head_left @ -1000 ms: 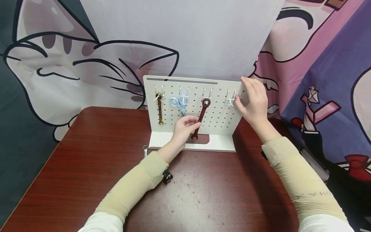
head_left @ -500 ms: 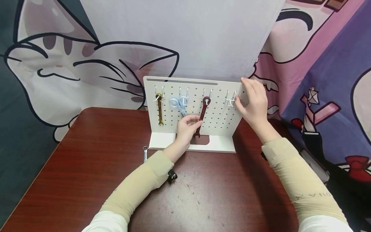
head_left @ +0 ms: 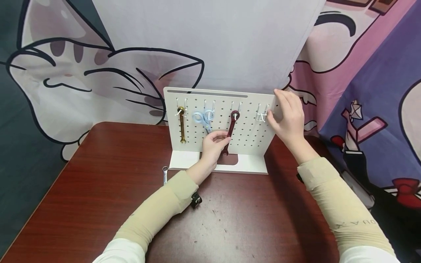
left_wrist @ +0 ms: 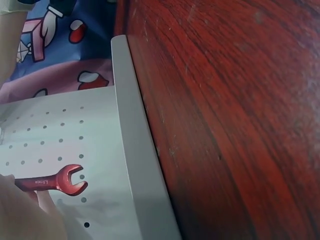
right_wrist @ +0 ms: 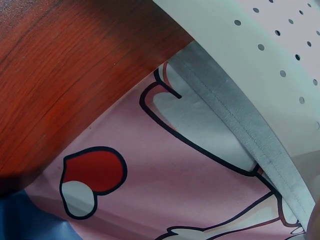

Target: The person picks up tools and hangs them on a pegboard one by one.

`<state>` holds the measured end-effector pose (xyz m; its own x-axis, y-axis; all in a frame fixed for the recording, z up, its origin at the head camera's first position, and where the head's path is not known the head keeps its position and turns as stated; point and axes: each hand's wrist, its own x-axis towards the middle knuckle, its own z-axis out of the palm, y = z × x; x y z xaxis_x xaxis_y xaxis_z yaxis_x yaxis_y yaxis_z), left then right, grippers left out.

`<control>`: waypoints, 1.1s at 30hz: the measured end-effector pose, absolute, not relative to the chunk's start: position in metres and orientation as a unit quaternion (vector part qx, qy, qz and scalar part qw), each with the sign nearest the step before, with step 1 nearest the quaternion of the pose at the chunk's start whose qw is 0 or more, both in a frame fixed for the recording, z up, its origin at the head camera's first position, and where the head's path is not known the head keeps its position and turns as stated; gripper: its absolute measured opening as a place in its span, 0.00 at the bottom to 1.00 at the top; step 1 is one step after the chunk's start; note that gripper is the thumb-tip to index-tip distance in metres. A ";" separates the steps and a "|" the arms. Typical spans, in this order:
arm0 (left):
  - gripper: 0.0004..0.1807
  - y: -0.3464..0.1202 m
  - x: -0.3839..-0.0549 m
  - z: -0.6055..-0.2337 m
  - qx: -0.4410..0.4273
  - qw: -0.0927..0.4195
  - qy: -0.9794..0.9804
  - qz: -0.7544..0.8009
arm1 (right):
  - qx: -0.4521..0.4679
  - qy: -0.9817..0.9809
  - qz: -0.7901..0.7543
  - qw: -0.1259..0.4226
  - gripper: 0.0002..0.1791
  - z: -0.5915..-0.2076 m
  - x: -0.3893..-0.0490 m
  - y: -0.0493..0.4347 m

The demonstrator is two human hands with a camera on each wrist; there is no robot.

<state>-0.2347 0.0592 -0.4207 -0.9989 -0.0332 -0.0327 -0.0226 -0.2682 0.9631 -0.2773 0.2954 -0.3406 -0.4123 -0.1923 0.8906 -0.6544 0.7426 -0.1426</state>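
My left hand (head_left: pixel 212 147) pinches the shank of a red combination wrench (head_left: pixel 231 128) in front of a white pegboard (head_left: pixel 248 137). The wrench's ring end is up at the third hook, whose tip shows through the ring; its open end points down. In the left wrist view the open end of the red wrench (left_wrist: pixel 70 181) sticks out past my fingers, close over the perforated panel. My right hand (head_left: pixel 291 115) grips the pegboard's upper right edge, thumb on the front, beside a bare wire hook (head_left: pixel 261 116). The right wrist view shows mostly the board's edge.
A gold wrench (head_left: pixel 182 126) hangs from the leftmost hook, and light-blue scissors (head_left: pixel 207 117) from the second, partly behind my left hand. A small silver wrench (head_left: pixel 165 175) lies on the brown table (head_left: pixel 108 175), left of the board's base. Printed fabric hangs behind.
My left hand has shifted slightly right and up with the red wrench, whose ring now sits around the hook tip. My right hand stays at the board's edge.
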 end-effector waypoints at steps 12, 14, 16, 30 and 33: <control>0.14 0.058 -0.234 -0.421 0.006 0.006 -0.615 -0.788 | 0.261 -0.806 0.241 0.474 0.29 -0.342 -0.277 0.298; 0.14 0.058 -0.234 -0.422 0.001 0.009 -0.613 -0.790 | 0.260 -0.805 0.244 0.474 0.29 -0.342 -0.277 0.298; 0.13 0.056 -0.234 -0.422 -0.001 0.012 -0.614 -0.789 | 0.261 -0.804 0.245 0.475 0.29 -0.342 -0.277 0.298; 0.15 0.036 -0.230 -0.429 -0.009 -0.003 -0.632 -0.775 | 0.263 -0.806 0.241 0.473 0.29 -0.343 -0.278 0.297; 0.15 0.026 -0.226 -0.427 -0.022 -0.014 -0.646 -0.763 | 0.263 -0.805 0.240 0.474 0.29 -0.342 -0.278 0.297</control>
